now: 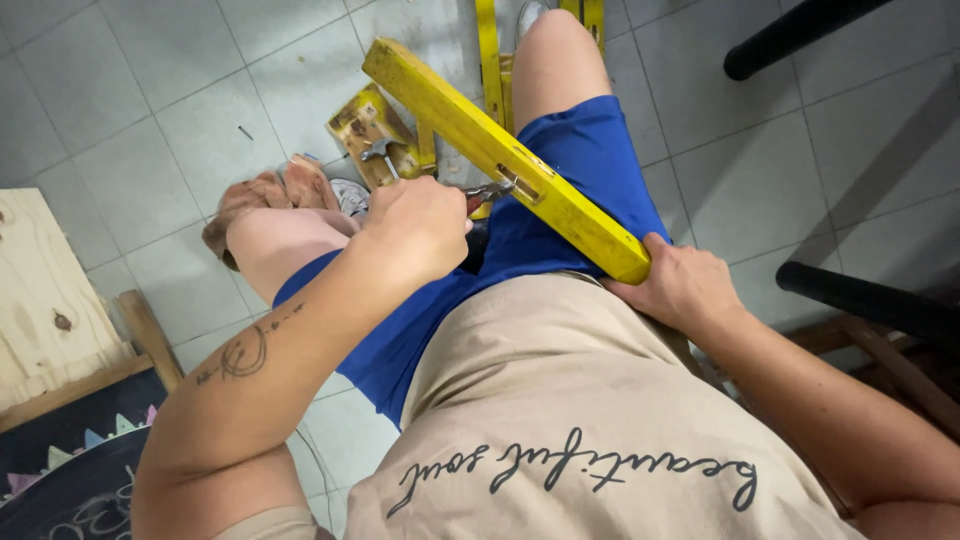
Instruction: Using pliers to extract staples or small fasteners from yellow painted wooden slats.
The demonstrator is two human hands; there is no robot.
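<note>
I sit in blue shorts with a long yellow wooden bar (pixel 480 140) lying slantwise across my right thigh. My right hand (pixel 682 288) grips the bar's near end against my hip. My left hand (pixel 415 228) is closed around red-handled pliers (pixel 488 193). Their metal jaws are pressed to a small notch in the side of the bar, about halfway along it. What the jaws pinch is too small to tell.
Yellow wooden offcuts (pixel 370 125) with a small metal tool on them lie on the tiled floor by my feet. Yellow rails (pixel 489 55) stand beyond my knee. A plywood board (pixel 40 290) is at the left, and black furniture legs (pixel 870 300) are at the right.
</note>
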